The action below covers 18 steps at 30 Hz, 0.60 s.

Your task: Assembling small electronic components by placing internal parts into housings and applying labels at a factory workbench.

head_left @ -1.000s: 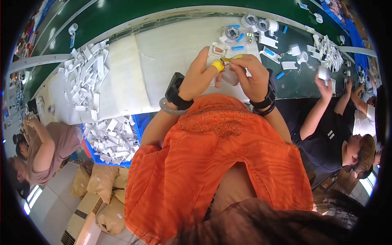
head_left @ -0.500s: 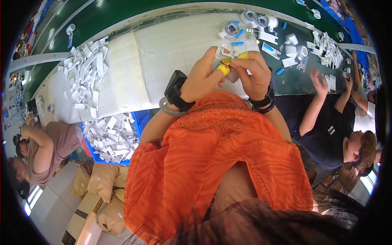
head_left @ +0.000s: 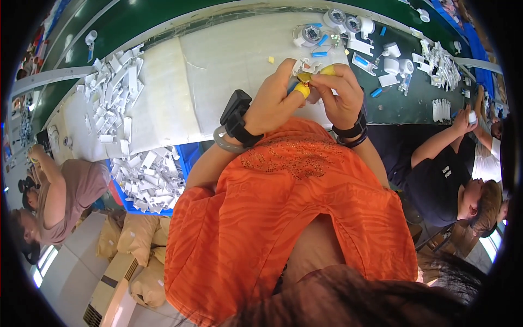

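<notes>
My left hand (head_left: 272, 106) is closed on a small white plastic part (head_left: 299, 66), with a yellow cover on its thumb. Against that part lies a small yellowish flat piece (head_left: 304, 78), which the fingertips of my right hand (head_left: 342, 101) pinch from the other side. One finger of the right hand also wears a yellow cover. Both hands meet above the near edge of the white-covered table (head_left: 218, 52), just beyond my lap. My fingers partly hide the parts they hold.
White plastic pieces are heaped on the table's left (head_left: 111, 92) and in a blue bin (head_left: 188, 158). Round white lamp-like units (head_left: 311, 35) and blue cylinders (head_left: 376, 92) lie to the right, with more white pieces (head_left: 438, 65) beyond. Co-workers sit at both sides; a small yellow bit (head_left: 271, 59) lies ahead.
My hands stay together on the parts, shifting only slightly. A small yellow bit now shows on the table beyond my left hand. The right-hand co-worker's raised arm has moved away to the right.
</notes>
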Tool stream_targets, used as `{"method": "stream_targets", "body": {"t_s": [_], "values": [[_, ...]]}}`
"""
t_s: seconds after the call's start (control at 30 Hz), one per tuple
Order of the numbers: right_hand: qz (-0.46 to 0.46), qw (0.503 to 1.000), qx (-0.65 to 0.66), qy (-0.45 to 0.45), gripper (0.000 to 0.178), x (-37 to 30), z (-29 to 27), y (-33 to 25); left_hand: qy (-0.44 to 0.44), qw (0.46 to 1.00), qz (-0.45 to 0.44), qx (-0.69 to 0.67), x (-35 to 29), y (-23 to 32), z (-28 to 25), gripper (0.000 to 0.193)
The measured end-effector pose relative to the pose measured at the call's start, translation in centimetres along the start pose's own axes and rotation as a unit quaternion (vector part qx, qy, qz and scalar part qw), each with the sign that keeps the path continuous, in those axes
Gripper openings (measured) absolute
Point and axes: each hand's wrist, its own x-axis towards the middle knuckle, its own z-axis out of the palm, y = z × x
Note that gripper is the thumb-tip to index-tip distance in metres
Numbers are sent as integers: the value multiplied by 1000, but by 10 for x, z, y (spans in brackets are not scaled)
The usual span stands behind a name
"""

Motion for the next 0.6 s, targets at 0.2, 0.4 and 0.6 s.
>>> {"method": "stream_targets", "body": {"t_s": [0.2,0.4,0.6], "values": [[-40,998,-58,-2,25,4,1,3,19,999,16,-31,2,-7,1,32],[-40,997,-59,-17,25,8,-2,1,26,997,57,-40,2,-8,2,35],[-46,997,-61,-29,26,10,-4,3,35,997,64,-12,5,-18,3,36]]}}
